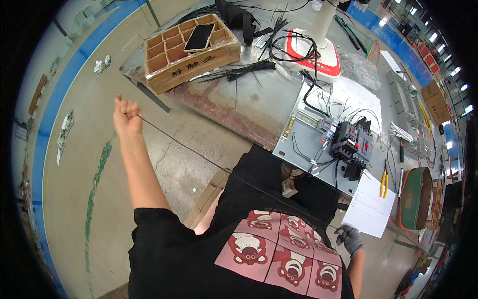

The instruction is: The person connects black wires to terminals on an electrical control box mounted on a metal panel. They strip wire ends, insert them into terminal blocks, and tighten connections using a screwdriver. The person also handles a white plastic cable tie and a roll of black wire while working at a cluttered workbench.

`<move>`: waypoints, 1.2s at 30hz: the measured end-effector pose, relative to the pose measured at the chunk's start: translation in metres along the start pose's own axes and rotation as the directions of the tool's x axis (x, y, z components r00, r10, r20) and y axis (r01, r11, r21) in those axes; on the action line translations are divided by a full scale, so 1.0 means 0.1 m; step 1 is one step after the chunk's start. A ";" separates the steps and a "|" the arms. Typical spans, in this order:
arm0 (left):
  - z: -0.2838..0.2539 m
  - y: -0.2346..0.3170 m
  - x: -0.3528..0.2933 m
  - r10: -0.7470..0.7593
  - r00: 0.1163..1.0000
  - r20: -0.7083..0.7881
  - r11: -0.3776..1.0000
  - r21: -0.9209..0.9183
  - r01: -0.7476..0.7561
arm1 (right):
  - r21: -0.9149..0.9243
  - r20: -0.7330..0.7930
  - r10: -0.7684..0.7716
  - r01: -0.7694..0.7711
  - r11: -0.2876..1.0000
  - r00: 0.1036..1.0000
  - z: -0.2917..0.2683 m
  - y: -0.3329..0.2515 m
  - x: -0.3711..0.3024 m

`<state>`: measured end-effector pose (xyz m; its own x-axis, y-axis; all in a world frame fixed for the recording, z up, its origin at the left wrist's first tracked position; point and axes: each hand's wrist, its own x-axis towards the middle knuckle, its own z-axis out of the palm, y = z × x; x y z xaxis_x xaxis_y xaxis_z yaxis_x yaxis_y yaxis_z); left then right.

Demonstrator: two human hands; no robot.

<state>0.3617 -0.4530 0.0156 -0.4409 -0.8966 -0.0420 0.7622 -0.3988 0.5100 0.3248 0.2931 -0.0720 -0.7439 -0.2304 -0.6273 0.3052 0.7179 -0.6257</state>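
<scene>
My bare left hand point(127, 115) is raised out to the left over the floor, its fingers closed round one end of a thin black wire point(191, 150). The wire stretches diagonally across my lap and in front of my shirt toward my right hand point(350, 239). That hand wears a grey glove and is low at the right, beside a white paper sheet point(369, 207); its fingers are curled, apparently on the wire's other end. On the table in front of me lies a grey metal mounting plate point(291, 149) carrying black circuit breakers point(352, 142) and several loose wires.
A divided cardboard box point(194, 70) with a phone point(199, 38) on it stands at the table's far left. Black cable ties point(249, 70) lie beside it. A red-and-white device base point(318, 62) is behind the plate. Yellow-handled pliers point(384, 184) rest on the paper, near a green container point(414, 199).
</scene>
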 end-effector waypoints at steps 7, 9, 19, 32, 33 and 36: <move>0.10 -0.18 0.06 -0.028 0.998 0.064 0.991 0.136 0.019 | 0.015 -0.089 0.195 -0.195 0.981 0.977 -0.37 0.34 -0.36; 0.50 -0.48 -0.42 -0.138 0.958 0.253 0.960 0.271 0.067 | 0.155 -0.094 0.145 -0.130 0.979 0.985 -0.36 -0.47 -0.53; 0.95 -1.62 -2.33 -0.790 0.256 0.557 0.574 0.526 0.627 | 0.363 -0.357 -0.609 0.706 0.608 0.708 1.04 -3.24 0.37; 0.36 -1.91 -0.81 -0.582 0.519 0.626 0.216 0.734 -0.644 | 0.741 -0.500 -0.479 0.642 0.194 0.722 0.64 -3.42 0.67; 0.28 -1.93 -0.44 -0.412 0.602 0.684 0.050 0.677 -0.734 | 0.725 -0.511 -0.544 0.674 0.143 0.665 0.60 -3.34 0.75; 0.23 -1.81 0.30 -0.179 0.645 0.743 -0.424 0.533 -0.732 | 0.717 -0.479 -0.482 0.644 0.266 0.733 0.66 -3.26 0.82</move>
<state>0.1994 -0.4032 -0.0586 -0.7732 -0.3636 0.5195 -0.2534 0.9282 0.2725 0.2037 -0.0030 0.0499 -0.9777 -0.2002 0.0639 0.0286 -0.4283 -0.9032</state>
